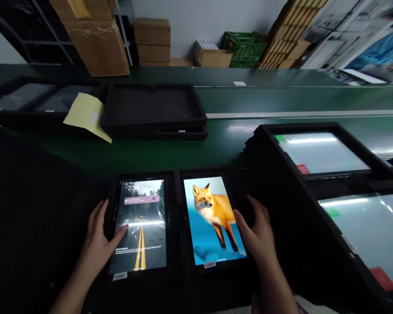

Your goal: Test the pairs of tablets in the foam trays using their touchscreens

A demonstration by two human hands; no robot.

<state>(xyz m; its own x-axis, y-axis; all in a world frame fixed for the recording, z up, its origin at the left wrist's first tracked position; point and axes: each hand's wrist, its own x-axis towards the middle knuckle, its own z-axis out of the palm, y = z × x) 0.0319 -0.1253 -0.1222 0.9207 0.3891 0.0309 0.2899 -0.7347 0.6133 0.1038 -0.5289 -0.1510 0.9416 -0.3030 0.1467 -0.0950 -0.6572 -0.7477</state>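
Observation:
Two lit tablets lie side by side in a black foam tray [177,218] in front of me. The left tablet [150,244] displays a road between trees, with a clock and a pink notification bar. On the right tablet [196,231] is a fox against blue. My left hand [100,244] rests at the tray's left side, fingers spread, its thumb over the left tablet's screen. At the opposite side is my right hand [258,233], open too, with its thumb at the right edge of the fox picture. Small white labels sit below both screens.
On the right, stacked black trays [281,174] hold pale-screened tablets [324,152] with green and red corners. Behind are another black tray [153,104], a yellow paper [87,114] and dark tablets [22,97] on a green bench [222,141]. Cardboard boxes [152,39] and a green crate [245,48] stand beyond.

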